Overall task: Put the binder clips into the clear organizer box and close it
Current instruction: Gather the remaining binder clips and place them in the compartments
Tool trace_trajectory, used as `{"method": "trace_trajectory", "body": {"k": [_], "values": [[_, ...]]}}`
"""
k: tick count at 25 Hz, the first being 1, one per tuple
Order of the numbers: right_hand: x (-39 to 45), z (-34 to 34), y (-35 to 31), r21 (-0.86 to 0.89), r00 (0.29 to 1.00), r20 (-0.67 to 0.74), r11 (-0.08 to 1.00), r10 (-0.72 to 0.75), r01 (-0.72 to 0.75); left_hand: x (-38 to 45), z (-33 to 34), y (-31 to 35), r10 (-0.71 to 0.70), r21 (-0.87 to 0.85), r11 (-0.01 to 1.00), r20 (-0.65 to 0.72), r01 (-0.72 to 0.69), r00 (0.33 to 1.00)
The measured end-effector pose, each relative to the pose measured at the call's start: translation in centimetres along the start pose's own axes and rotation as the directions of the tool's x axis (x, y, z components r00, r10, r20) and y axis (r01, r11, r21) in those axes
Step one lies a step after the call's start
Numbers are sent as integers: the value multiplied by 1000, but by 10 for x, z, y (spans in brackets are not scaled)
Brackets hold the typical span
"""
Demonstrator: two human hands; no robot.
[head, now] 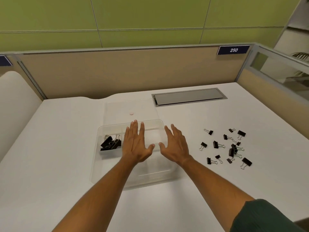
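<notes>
Right hand (pixel 176 144), fingers spread, empty, over organizer box (pixel 107 171); loose binder clips (pixel 229 146) lie to its right on desk (pixel 50 164). Left hand (pixel 135 144) flat, empty, farther from them.

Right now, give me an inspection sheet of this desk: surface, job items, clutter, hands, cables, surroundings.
Surface: white desk, with a closed grey hatch set in at the back.
Job's things: clear organizer box with its lid open and lying back; a few binder clips in its left compartment; loose binder clips scattered on the desk to its right.
Clutter: nothing seen.
Hands: left hand and right hand both open, fingers spread over the box, holding nothing.
Cables: nothing seen.
Surroundings: beige partition behind the desk, a sign reading 250, green wall above.
</notes>
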State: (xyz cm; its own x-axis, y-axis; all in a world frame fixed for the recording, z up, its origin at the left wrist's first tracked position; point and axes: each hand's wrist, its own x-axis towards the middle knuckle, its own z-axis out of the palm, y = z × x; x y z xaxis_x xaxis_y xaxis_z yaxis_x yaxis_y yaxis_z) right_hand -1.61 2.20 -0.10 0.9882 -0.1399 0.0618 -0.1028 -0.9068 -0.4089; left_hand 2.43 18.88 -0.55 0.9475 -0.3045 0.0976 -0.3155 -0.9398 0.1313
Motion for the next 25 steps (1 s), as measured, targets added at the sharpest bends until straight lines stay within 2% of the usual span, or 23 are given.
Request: {"method": "trace_trajectory", "body": {"k": [5, 13, 25], "values": [[-18, -14, 46, -83, 998, -31, 995, 60, -62, 9, 3, 45, 91, 14, 996, 22, -91, 996], [-46, -42, 108, -94, 979, -101, 978, 176, -186, 11, 10, 114, 222, -6, 975, 90, -222, 971], [-79, -66, 188, -93, 945, -107, 943, 309, -319, 8, 39, 199, 369, -77, 929, 147, -361, 918]]}}
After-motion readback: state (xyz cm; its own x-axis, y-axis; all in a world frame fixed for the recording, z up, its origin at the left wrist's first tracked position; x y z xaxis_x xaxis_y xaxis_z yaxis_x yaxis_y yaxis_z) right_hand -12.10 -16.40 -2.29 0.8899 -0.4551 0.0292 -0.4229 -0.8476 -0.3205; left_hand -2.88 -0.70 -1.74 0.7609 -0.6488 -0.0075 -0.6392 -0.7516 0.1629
